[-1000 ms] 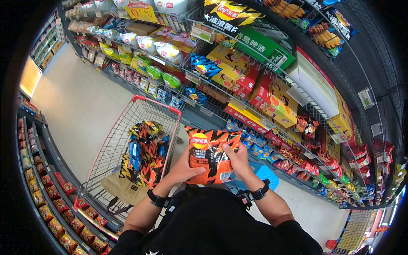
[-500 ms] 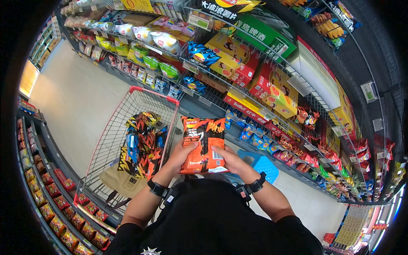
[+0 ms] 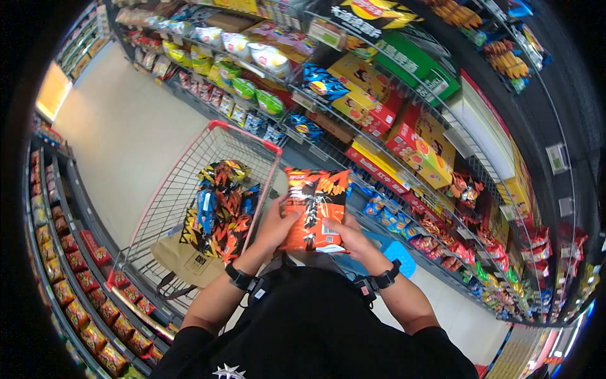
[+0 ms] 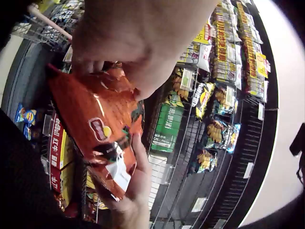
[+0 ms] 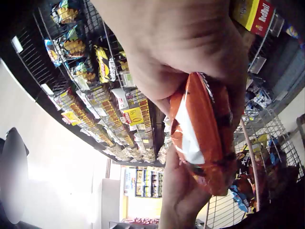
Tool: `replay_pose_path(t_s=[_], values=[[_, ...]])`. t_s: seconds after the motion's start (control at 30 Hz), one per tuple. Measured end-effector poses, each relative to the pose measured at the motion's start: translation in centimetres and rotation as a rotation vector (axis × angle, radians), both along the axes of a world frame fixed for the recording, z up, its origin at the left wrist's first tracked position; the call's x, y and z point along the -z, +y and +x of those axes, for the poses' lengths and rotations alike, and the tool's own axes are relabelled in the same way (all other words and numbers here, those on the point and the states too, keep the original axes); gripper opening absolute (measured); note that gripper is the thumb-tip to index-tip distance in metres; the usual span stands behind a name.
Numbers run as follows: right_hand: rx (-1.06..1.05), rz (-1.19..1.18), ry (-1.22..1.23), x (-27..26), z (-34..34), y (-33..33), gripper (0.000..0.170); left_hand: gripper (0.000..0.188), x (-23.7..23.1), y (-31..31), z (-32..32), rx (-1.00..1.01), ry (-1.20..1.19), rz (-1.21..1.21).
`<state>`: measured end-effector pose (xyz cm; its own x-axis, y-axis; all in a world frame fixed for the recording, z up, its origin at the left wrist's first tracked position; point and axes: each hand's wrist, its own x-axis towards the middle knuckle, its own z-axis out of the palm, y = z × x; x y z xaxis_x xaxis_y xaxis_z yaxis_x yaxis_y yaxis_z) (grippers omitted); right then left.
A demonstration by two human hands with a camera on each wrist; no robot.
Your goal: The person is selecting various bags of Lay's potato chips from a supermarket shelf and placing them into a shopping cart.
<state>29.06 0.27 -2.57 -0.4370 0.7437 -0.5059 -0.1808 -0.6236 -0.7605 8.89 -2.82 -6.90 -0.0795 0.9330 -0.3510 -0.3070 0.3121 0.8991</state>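
An orange and black chip bag [image 3: 315,211] is held upright before the torso, its printed back with a barcode facing up. The left hand [image 3: 274,225] grips its left edge, thumb on the near face; the right hand [image 3: 353,237] grips the lower right edge the same way. In the left wrist view the bag [image 4: 97,126] lies between the left hand [image 4: 128,47] and the right hand [image 4: 138,176]. The right wrist view has the bag [image 5: 200,138] edge-on under the right hand [image 5: 186,43], with the left hand [image 5: 183,191] beyond it. Fingers behind the bag are hidden.
A shopping cart [image 3: 278,150] at left holds several chip bags [image 3: 221,211] and a tan bag [image 3: 189,260]. Shelves with snacks and drink boxes [image 3: 416,66] run along the right. A lower shelf of snack packs [image 3: 77,260] stands far left. A blue object [image 3: 399,258] is beside the right forearm.
The chip bag has turned from a tilted pose to a more upright one and its printed back faces the head camera. Both hands have shifted along its sides. The view has swung slightly.
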Motion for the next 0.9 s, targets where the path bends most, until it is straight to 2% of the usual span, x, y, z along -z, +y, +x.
replay_pose_path(t_s=[0.03,0.07,0.1,0.17,0.3,0.37,0.4,0.43,0.5,0.53,0.57,0.63,0.7,0.73,0.77,0.8,0.83,0.87,0.9], values=[[0.006,0.074,-0.091,0.0,-0.2,0.1,0.047,0.063,0.5,-0.3,-0.1,-0.045,0.239,0.131],[0.073,0.164,-0.098,0.0,-0.7,0.1,0.050,0.065,1.1,-0.8,-0.5,-0.017,0.349,0.133],[0.080,0.232,-0.174,0.2,-1.2,0.3,0.053,0.064,0.5,-1.0,-0.9,0.030,0.355,0.159],[0.053,0.297,-0.195,0.4,-1.9,0.2,0.058,0.062,-0.7,-1.6,-1.0,0.184,0.194,0.114],[-0.110,0.456,-0.254,-0.2,-4.2,-0.9,0.063,0.057,-1.4,-2.8,-0.9,-0.019,0.286,0.192],[-0.349,0.457,-0.116,0.0,-4.8,-1.3,0.071,0.052,-2.7,-3.3,-2.6,-0.074,0.036,0.071],[-0.379,0.514,-0.129,0.8,-5.1,-1.1,0.066,0.049,-1.5,-3.6,-3.3,-0.127,0.129,0.028],[-0.394,0.514,-0.125,1.0,-5.5,-1.0,0.066,0.044,-0.6,-3.9,-4.3,-0.112,-0.012,0.004],[-0.298,0.716,-0.500,1.2,-6.4,-0.6,0.063,0.040,0.0,-5.5,-5.6,-0.133,-0.192,-0.066],[-0.218,0.713,-0.415,2.7,-7.2,-0.5,0.055,0.040,0.1,-6.2,-6.2,-0.145,-0.191,-0.065],[-0.228,0.716,-0.409,3.7,-7.1,-0.7,0.055,0.040,0.2,-6.9,-6.7,-0.137,-0.273,-0.056],[-0.411,0.058,-0.053,3.8,-7.8,-1.0,0.052,0.041,0.9,-8.1,-7.9,-0.125,-0.350,-0.041],[-0.412,0.135,-0.135,4.6,-9.2,-1.6,0.049,0.048,2.3,-8.8,-9.2,-0.129,-0.237,-0.091],[-0.467,0.177,-0.225,5.6,-9.8,-1.6,0.048,0.054,1.1,-9.2,-9.9,-0.103,-0.111,-0.115],[-0.522,0.220,-0.314,6.7,-10.6,-1.6,0.048,0.054,1.2,-9.7,-10.3,-0.101,-0.107,-0.109],[-0.550,0.246,-0.331,8.6,-11.2,-1.6,0.047,0.059,1.4,-10.5,-10.6,-0.121,-0.004,-0.191],[-0.577,0.190,-0.242,7.0,-12.0,-1.9,0.051,0.064,1.8,-11.1,-11.1,-0.125,0.103,-0.270],[-0.569,0.172,-0.140,6.7,-12.6,-2.0,0.055,0.067,3.1,-11.4,-11.9,-0.129,0.111,-0.237],[-0.561,0.156,-0.038,6.6,-13.1,-2.2,0.059,0.061,5.1,-12.0,-12.8,-0.178,0.006,-0.214]])
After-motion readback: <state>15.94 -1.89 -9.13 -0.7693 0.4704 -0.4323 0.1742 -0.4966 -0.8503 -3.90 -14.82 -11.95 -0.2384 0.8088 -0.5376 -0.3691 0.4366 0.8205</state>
